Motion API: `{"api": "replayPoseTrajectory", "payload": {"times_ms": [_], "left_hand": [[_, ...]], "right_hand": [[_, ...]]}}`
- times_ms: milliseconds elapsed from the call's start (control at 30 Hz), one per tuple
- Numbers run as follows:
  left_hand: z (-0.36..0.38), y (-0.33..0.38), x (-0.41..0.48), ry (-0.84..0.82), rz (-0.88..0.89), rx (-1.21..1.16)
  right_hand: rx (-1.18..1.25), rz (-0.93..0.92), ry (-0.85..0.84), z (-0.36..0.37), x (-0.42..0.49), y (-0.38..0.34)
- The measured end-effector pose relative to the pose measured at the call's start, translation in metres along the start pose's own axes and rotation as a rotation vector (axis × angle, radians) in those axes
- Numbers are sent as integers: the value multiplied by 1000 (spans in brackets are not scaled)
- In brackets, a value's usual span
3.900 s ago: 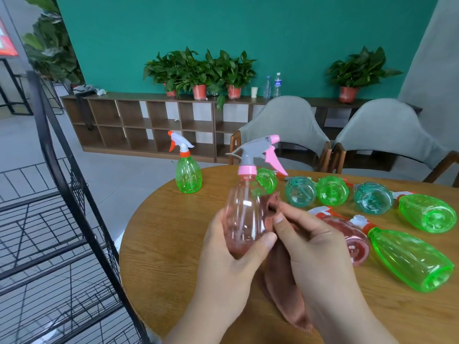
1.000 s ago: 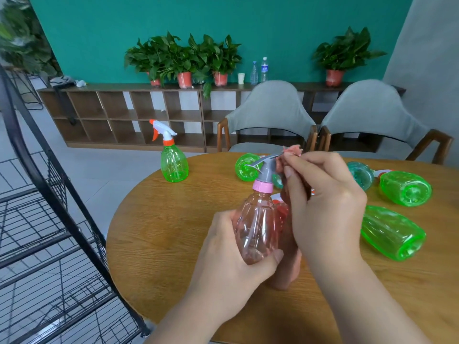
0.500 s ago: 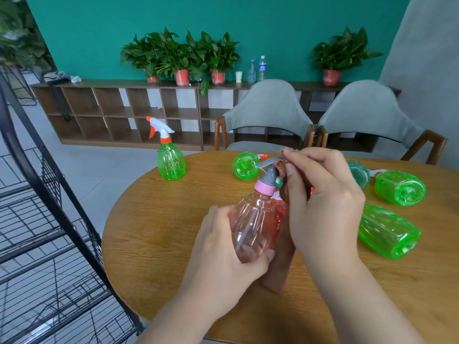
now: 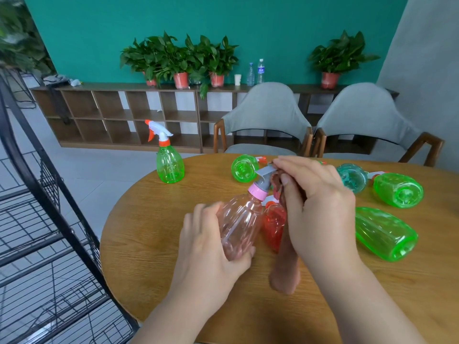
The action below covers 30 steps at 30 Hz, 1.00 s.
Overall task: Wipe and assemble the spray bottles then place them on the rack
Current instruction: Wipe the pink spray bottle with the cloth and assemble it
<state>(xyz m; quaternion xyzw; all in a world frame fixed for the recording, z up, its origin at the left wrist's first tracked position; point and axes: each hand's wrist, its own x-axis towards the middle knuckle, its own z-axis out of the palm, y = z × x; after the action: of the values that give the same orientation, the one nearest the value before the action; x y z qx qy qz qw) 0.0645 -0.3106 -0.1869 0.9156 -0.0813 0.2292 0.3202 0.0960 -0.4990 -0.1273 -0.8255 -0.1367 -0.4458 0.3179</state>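
Round wooden desk (image 4: 149,244), grain running across. One green spray bottle (image 4: 170,163) stood upright at the far left edge, white-and-orange trigger fitted. Lying on their sides toward the far and right edges: a green bottle (image 4: 244,168), a teal bottle (image 4: 352,177), two more green bottles (image 4: 398,190) (image 4: 385,233). A red bottle (image 4: 274,223) lay mid-desk.

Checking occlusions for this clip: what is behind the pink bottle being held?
Behind the pink bottle, a red bottle lies on the table, partly covered. The right hand and cloth hide its far side.
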Motion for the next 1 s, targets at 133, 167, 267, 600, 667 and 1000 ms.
{"api": "replayPoseTrajectory", "payload": {"times_ms": [133,167,267,600,667,1000], "left_hand": [[0,1,1,15,-6,-27],[1,2,1,14,-5,-41],[1,4,-1,-1,7,-85],[6,9,-6,-43,-6,-214],[6,9,-6,-41,-22,-255],[2,17,-8,-55,-168,-518]], "right_hand": [[66,-136,1,0,0,-13],[70,-135,16,-1,1,-11],[62,-64,79,-4,1,3],[59,-118,99,1,-5,-6],[83,-102,120,2,-5,-4],[206,93,265,12,-13,-7]]}}
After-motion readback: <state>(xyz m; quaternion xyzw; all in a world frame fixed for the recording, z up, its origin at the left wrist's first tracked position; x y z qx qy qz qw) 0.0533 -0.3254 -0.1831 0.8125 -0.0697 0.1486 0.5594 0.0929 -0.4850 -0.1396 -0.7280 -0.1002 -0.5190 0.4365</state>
